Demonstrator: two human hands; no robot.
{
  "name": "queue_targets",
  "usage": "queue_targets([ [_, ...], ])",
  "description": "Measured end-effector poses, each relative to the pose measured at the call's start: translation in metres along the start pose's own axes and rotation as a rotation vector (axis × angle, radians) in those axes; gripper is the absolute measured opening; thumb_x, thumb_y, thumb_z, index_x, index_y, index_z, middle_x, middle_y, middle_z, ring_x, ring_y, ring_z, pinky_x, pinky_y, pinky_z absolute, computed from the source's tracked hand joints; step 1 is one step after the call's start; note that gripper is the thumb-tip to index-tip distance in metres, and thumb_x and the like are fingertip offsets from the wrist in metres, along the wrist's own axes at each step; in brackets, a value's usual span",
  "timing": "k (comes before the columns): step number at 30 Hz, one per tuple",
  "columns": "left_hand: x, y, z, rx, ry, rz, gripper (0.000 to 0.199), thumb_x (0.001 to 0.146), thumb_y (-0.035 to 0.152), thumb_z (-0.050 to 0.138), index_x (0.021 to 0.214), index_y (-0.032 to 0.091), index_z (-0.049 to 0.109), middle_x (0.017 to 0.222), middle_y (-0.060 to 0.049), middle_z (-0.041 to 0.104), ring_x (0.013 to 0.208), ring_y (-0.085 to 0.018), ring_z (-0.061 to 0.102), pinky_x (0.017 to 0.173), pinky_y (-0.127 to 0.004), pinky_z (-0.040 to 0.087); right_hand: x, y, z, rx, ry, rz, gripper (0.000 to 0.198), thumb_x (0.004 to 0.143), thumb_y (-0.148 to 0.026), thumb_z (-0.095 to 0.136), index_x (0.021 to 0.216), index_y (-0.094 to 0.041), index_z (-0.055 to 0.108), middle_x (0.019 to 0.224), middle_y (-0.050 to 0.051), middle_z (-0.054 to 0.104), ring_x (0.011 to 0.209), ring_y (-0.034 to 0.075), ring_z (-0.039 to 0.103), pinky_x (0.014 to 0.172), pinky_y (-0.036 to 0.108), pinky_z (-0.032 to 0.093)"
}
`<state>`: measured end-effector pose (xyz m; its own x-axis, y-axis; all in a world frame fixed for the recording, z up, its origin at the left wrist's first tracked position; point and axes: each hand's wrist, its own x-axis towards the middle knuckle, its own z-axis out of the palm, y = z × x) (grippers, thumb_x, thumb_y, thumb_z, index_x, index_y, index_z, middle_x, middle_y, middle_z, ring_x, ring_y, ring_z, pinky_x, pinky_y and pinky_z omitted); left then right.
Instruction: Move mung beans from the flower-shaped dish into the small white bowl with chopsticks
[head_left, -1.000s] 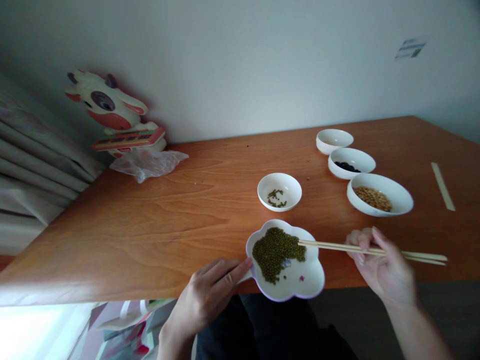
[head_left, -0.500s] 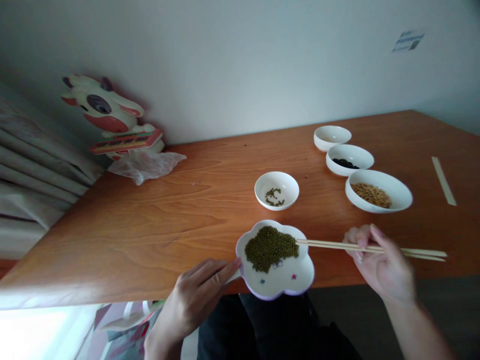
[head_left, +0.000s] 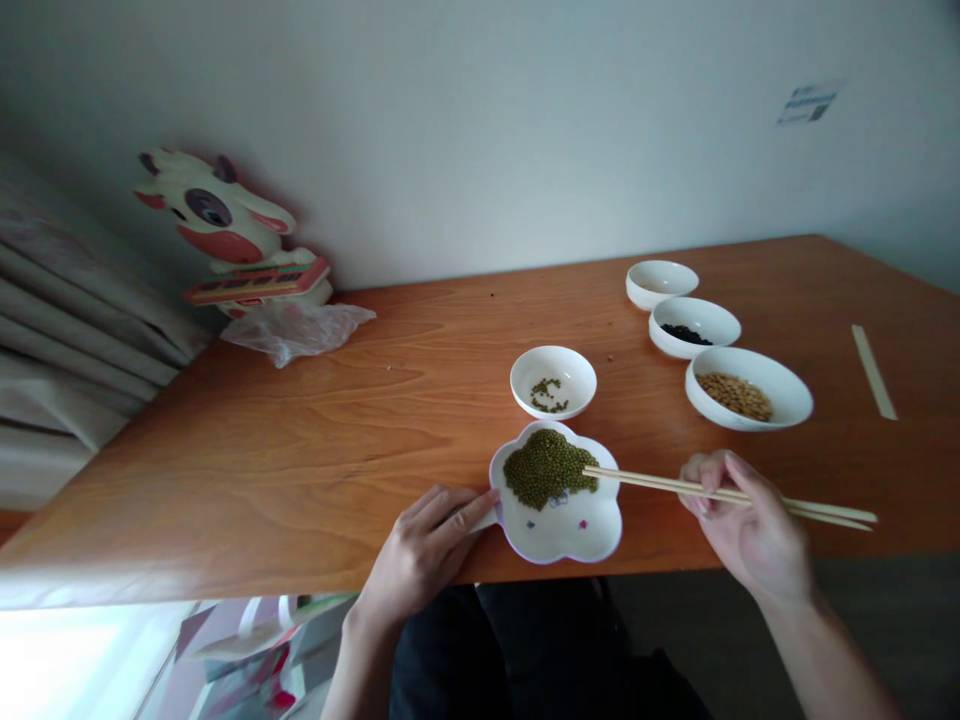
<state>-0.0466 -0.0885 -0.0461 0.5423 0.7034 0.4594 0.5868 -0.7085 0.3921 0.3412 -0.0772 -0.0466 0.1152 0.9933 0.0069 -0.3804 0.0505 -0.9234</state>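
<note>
The flower-shaped dish (head_left: 559,525) now sits further onto the desk (head_left: 300,450), off its near edge; left hand (head_left: 424,550) touches its rim, right hand (head_left: 746,530) grips two chopsticks (head_left: 660,484); four round bowls (head_left: 553,381) stand behind

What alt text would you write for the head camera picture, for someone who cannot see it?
A person's right hand holds chopsticks with tips at a pile of green beans in a flower-shaped dish, while the left hand touches the dish's edge. Four white bowls sit behind on a wooden table.
</note>
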Motion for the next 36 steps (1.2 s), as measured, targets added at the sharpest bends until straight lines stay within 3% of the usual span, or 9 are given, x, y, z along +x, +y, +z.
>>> queue_targets([
  [11, 0.009, 0.011, -0.001, -0.056, -0.058, -0.144, 0.047, 0.104, 0.021, 0.062, 0.150, 0.023, 0.053, 0.118, -0.011, 0.072, 0.099, -0.022, 0.069, 0.086, -0.037, 0.059, 0.001, 0.001, 0.005, -0.100, -0.027, -0.021, 0.042, 0.104, -0.045, 0.056, 0.071, -0.022, 0.069, 0.070, 0.002, 0.049, 0.062, 0.016, 0.047, 0.058, 0.032, 0.041],
  [16, 0.014, 0.017, -0.012, -0.251, -0.089, -0.271, 0.055, 0.100, 0.029, 0.064, 0.152, 0.022, 0.048, 0.128, -0.013, 0.069, 0.113, -0.026, 0.068, 0.099, -0.042, 0.057, -0.006, -0.003, 0.008, -0.187, -0.029, -0.055, 0.043, 0.104, -0.049, 0.055, 0.075, -0.023, 0.072, 0.074, 0.003, 0.056, 0.065, 0.017, 0.049, 0.060, 0.032, 0.040],
  [19, 0.018, 0.015, -0.015, -0.381, -0.055, -0.342, 0.050, 0.103, 0.037, 0.058, 0.150, 0.020, 0.048, 0.112, -0.009, 0.071, 0.095, -0.022, 0.068, 0.084, -0.036, 0.056, -0.017, -0.007, 0.012, -0.263, -0.058, -0.080, 0.054, 0.105, -0.058, 0.047, 0.077, -0.022, 0.075, 0.079, 0.007, 0.061, 0.071, 0.021, 0.052, 0.064, 0.034, 0.041],
  [23, 0.026, 0.012, -0.010, -0.387, 0.012, -0.536, 0.024, 0.109, 0.039, 0.052, 0.118, 0.018, 0.062, 0.094, -0.003, 0.070, 0.078, -0.016, 0.063, 0.071, -0.028, 0.050, -0.027, -0.009, 0.020, -0.447, -0.191, -0.164, 0.066, 0.106, -0.066, 0.031, 0.080, -0.025, 0.075, 0.081, 0.009, 0.064, 0.083, 0.027, 0.059, 0.076, 0.039, 0.045],
  [28, 0.026, 0.011, -0.004, -0.382, 0.005, -0.541, 0.020, 0.106, 0.039, 0.058, 0.104, 0.019, 0.059, 0.085, 0.000, 0.066, 0.070, -0.014, 0.058, 0.065, -0.026, 0.044, -0.030, -0.006, 0.027, -0.483, -0.298, -0.151, 0.077, 0.104, -0.073, 0.015, 0.080, -0.025, 0.070, 0.079, 0.008, 0.062, 0.077, 0.027, 0.057, 0.072, 0.040, 0.044],
  [32, 0.019, 0.012, -0.002, -0.351, 0.015, -0.544, 0.015, 0.106, 0.035, 0.057, 0.105, 0.020, 0.055, 0.090, -0.001, 0.066, 0.073, -0.014, 0.060, 0.069, -0.027, 0.046, -0.032, 0.001, 0.033, -0.517, -0.370, -0.155, 0.078, 0.100, -0.081, 0.018, 0.081, -0.025, 0.069, 0.078, 0.007, 0.062, 0.073, 0.026, 0.056, 0.067, 0.038, 0.043],
  [36, 0.019, 0.013, -0.003, -0.352, 0.001, -0.533, 0.012, 0.107, 0.033, 0.055, 0.105, 0.021, 0.053, 0.088, 0.000, 0.065, 0.071, -0.014, 0.059, 0.068, -0.027, 0.046, -0.032, 0.007, 0.036, -0.493, -0.358, -0.157, 0.077, 0.100, -0.080, 0.020, 0.080, -0.026, 0.071, 0.074, 0.007, 0.061, 0.069, 0.025, 0.056, 0.064, 0.037, 0.044],
])
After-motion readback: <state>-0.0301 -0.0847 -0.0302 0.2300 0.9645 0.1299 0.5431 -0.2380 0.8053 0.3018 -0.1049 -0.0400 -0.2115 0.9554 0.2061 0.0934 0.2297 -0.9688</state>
